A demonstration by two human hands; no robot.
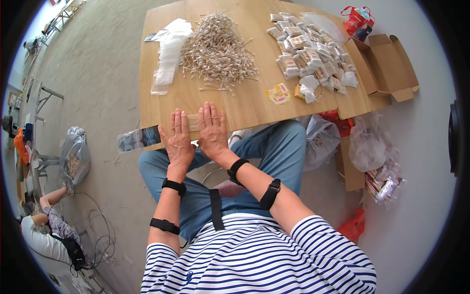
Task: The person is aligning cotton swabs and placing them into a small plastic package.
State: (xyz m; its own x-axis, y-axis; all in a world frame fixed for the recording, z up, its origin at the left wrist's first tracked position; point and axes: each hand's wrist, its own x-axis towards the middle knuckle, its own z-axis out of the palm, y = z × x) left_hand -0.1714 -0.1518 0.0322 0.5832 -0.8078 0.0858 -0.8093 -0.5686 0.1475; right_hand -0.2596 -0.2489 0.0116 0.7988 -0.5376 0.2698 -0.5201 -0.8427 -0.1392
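At the table's near edge my left hand (178, 140) and my right hand (213, 135) lie with fingers stretched out and pointing away from me. Between them is a small row of cotton swabs (193, 122), side by side, with a hand against each end. Part of the row is hidden by the hands. Beyond them rises a large heap of loose cotton swabs (215, 54). Left of the heap lie flat clear plastic bags (168, 61). Several filled packs of swabs (306, 51) are piled at the right, with yellow and red cards (279, 94) in front.
An opened cardboard box (391, 66) and a red bag (358, 19) stand right of the wooden table (274, 111). Clear plastic bags (367, 147) hang below its right side. A dark patterned strip (139, 138) lies at the left corner. Another person (51, 237) is at the lower left.
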